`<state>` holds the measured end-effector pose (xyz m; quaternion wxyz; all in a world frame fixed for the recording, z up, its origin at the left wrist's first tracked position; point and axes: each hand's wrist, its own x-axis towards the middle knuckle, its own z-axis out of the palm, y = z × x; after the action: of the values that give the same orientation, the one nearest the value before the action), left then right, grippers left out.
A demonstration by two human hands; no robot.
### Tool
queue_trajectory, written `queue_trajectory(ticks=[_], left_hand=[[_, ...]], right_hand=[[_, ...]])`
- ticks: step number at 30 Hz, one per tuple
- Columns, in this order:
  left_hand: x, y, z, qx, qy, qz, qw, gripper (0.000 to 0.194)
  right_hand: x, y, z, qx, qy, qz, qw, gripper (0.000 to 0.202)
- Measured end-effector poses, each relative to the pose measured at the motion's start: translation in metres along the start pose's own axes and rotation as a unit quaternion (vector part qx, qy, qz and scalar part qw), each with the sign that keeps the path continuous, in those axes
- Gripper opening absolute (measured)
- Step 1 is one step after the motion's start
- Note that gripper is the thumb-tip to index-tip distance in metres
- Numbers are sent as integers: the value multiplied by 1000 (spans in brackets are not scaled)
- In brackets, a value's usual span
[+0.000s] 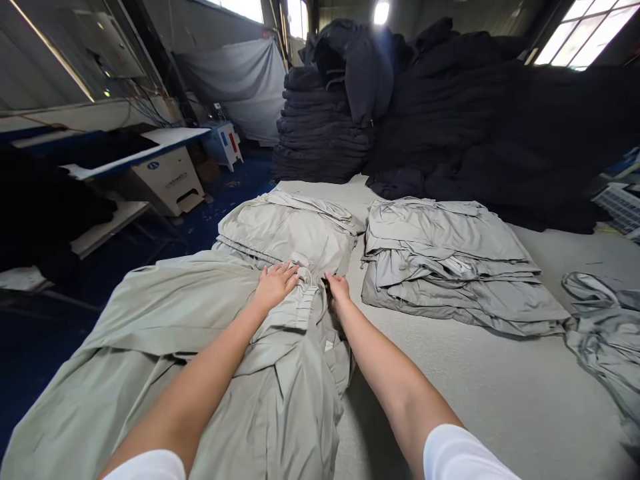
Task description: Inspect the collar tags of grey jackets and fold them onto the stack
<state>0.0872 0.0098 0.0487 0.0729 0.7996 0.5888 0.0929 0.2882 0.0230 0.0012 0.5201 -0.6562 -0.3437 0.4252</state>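
A light grey-green garment (pixel 200 313) lies spread toward me over the near left of the table, with a gathered elastic band (pixel 300 308) near its far end. My left hand (pixel 277 285) rests on the cloth just left of that band, fingers stretched out and palm down. At the garment's right edge, my right hand (pixel 339 288) is closed in a pinch on the cloth; its fingertips are partly hidden. Just beyond both hands sits a folded stack of pale garments (pixel 290 227).
To the right stands another stack of folded grey garments (pixel 445 260), and a loose grey garment (pixel 607 333) lies at the far right of the table (pixel 440 373). High piles of dark garments (pixel 450 120) rise behind. A workbench (pixel 165 177) stands left across the blue floor.
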Motion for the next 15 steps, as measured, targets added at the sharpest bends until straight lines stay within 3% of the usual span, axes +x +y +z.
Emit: queue_trajectory(ticks=[4, 8, 11, 13, 15], left_hand=[[-1, -6, -5, 1, -8, -5, 1000, 49], [-2, -1, -10, 4, -15, -19, 1000, 46], [-3, 5, -15, 5, -17, -22, 1000, 40], [-6, 8, -21, 8, -16, -23, 1000, 35], [-12, 8, -29, 7, -6, -19, 1000, 32]], right_hand=[[4, -51, -20, 48, -46, -21, 998, 43], [1, -129, -82, 96, -38, -93, 990, 45], [-41, -163, -161, 109, -41, -180, 977, 38], [-89, -158, -233, 55, -39, -227, 972, 35], [-140, -132, -319, 7, 43, -204, 978, 34]])
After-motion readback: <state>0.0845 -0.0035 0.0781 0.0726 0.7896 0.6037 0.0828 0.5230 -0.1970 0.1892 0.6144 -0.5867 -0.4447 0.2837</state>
